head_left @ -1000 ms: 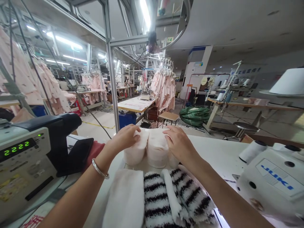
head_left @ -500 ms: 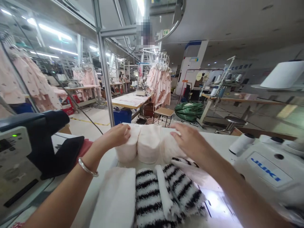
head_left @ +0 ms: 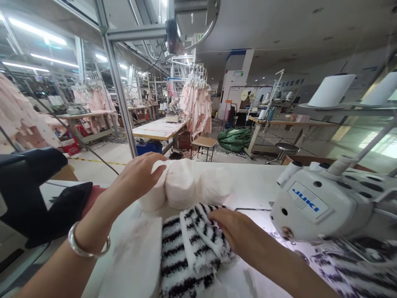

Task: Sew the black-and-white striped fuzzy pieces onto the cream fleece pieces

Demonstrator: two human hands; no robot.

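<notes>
Black-and-white striped fluffy cloth [head_left: 176, 260]: lying on the near part of the white table [head_left: 254, 178], between both forearms, a pale strip running down it and its lower edge looking ragged. The right hand [head_left: 232, 227] is bending over its far right corner, fingers together, and appears to be pinching the edge; the thumb is hiding, so I am not able to judge firmness.

Handling note, my judgement: the pile is looking thick and soft, so taking the edge close to the corner, with a light, even hold, should be serving better than a tight bunch; smoothing the layers flat should be stopping the strip from twisting.

Left hand [head_left: 142, 176]: arching over the leftmost of three white rolls [head_left: 180, 186], thumb standing apart from the fingers; contact I am not able to confirm. A silvery bracelet [head_left: 74, 244] is circling that wrist. Plain white cloth [head_left: 133, 256] is lying just beside the stripes, on their left.

Farther right, a sewing machine [head_left: 335, 207] is standing, another striped piece [head_left: 350, 271] lying near its base. Beyond the table, pink garments [head_left: 195, 105] are hanging and a green sack [head_left: 234, 140] is slumping on the floor.
</notes>
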